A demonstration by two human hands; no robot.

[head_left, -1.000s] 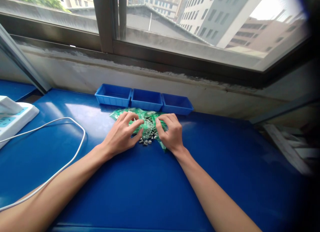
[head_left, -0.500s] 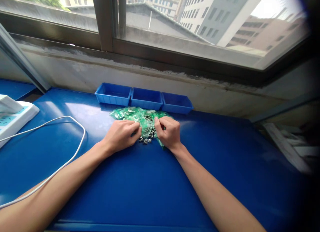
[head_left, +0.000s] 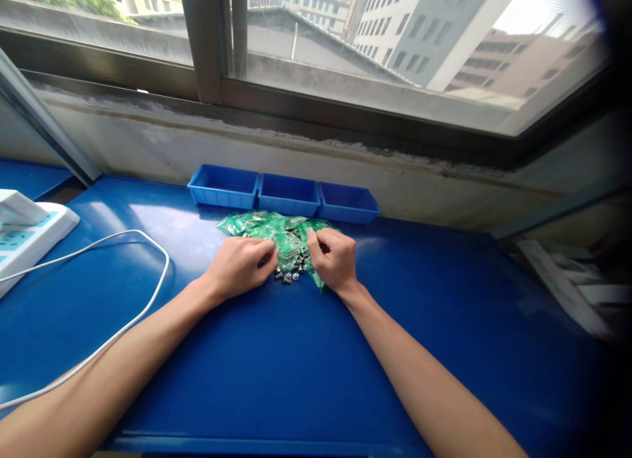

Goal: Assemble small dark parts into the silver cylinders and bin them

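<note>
A crumpled green see-through plastic bag (head_left: 284, 237) lies on the blue table, with small shiny metal parts (head_left: 288, 277) in it and loose at its near edge. Their exact kind is too small to tell. My left hand (head_left: 244, 264) is closed at the bag's left side, thumb and forefinger pinched against its film. On the right side, my right hand (head_left: 333, 255) is curled closed on the bag, thumb uppermost. The fingertips of both hands are partly hidden, and the bag's middle shows between them.
Three blue bins (head_left: 289, 193) stand in a row behind the bag, against the wall under the window. A white power strip (head_left: 44, 237) sits at the left. Its white cable (head_left: 160, 274) loops over the table and across my left forearm.
</note>
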